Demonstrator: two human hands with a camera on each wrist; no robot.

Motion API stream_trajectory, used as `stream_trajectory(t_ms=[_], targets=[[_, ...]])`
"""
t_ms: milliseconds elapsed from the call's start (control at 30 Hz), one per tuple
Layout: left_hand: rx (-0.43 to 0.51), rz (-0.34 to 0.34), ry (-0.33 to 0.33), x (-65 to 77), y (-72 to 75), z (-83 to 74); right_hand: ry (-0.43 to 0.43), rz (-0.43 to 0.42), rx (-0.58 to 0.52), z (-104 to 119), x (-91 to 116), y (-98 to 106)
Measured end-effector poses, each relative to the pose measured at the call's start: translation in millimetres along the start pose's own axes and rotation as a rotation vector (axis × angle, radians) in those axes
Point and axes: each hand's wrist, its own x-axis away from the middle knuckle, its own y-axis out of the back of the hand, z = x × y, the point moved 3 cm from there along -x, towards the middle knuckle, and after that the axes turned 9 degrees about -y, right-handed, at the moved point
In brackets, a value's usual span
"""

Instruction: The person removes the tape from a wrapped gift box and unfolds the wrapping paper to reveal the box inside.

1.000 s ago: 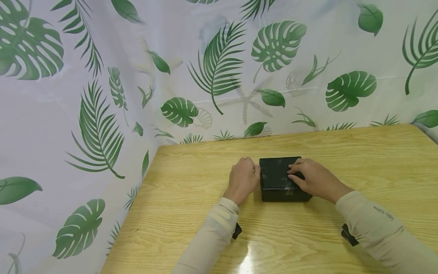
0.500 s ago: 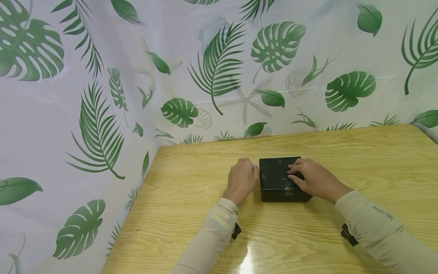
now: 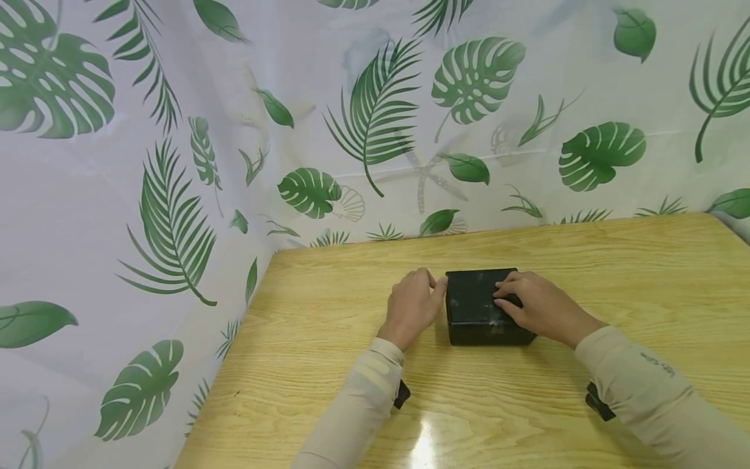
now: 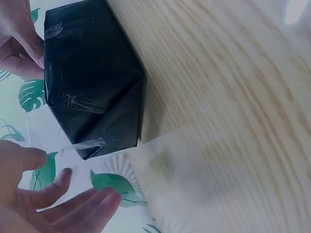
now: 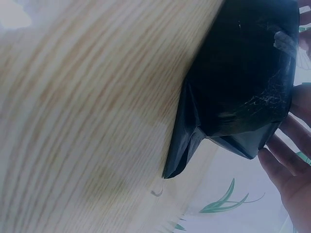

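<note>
A box-shaped package (image 3: 474, 299) wrapped in shiny black plastic lies on the table. My right hand (image 3: 539, 306) rests on its top at the right, thumb and fingertips touching the wrapping. In the right wrist view, the right fingers (image 5: 289, 155) reach along the package's upper edge, and a folded flap (image 5: 182, 150) sticks out at this end. My left hand (image 3: 412, 303) is beside the left end, its fingers spread apart in the left wrist view. A strip of clear tape (image 4: 87, 144) crosses the folded end there, its loose end reaching toward the left thumb (image 4: 34, 158).
The wood-grain table (image 3: 328, 312) extends around the package on all sides. A white cloth with green leaves (image 3: 375, 111) hangs behind and along the left side. Dark wrist-worn devices (image 3: 401, 395) show under both sleeves.
My left hand shifts slightly left and its thumb extends toward the package's edge, fingers loosening. The right hand and the package stay in place.
</note>
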Motion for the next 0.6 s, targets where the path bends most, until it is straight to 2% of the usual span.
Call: stream_trajectory(t_ms=[233, 600], targets=[[-0.042, -0.002, -0.027, -3.4, -3.0, -2.7, 0.009, -0.002, -0.011, -0.5, 0.6, -1.5], [-0.060, -0.006, -0.024, -3.7, -1.6, 0.5, 0.016, -0.002, -0.016, 0.3, 0.6, 1.0]])
